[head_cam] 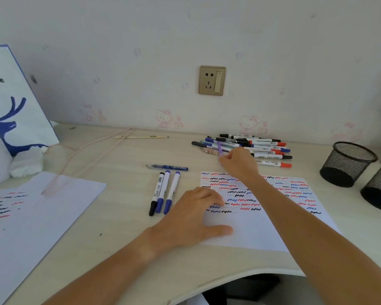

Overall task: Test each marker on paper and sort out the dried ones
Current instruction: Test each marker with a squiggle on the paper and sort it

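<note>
A white test sheet [262,227] covered with red, blue and black squiggles lies on the desk. My left hand [194,214] presses flat on the sheet's left edge with fingers spread. My right hand [238,161] reaches to a pile of markers and pens [260,146] near the wall and pinches a thin purple pen [220,148] at the pile's left end. Left of the sheet lie three capped markers [163,192], one black and two blue, side by side. A blue pen [167,167] lies crosswise just beyond them.
Two black mesh pen cups [348,164] stand at the right edge. A second scribbled sheet [31,216] lies at the left, with a white paper bag [13,100], a wad of tissue [26,161] and a pink cord [92,148] behind it.
</note>
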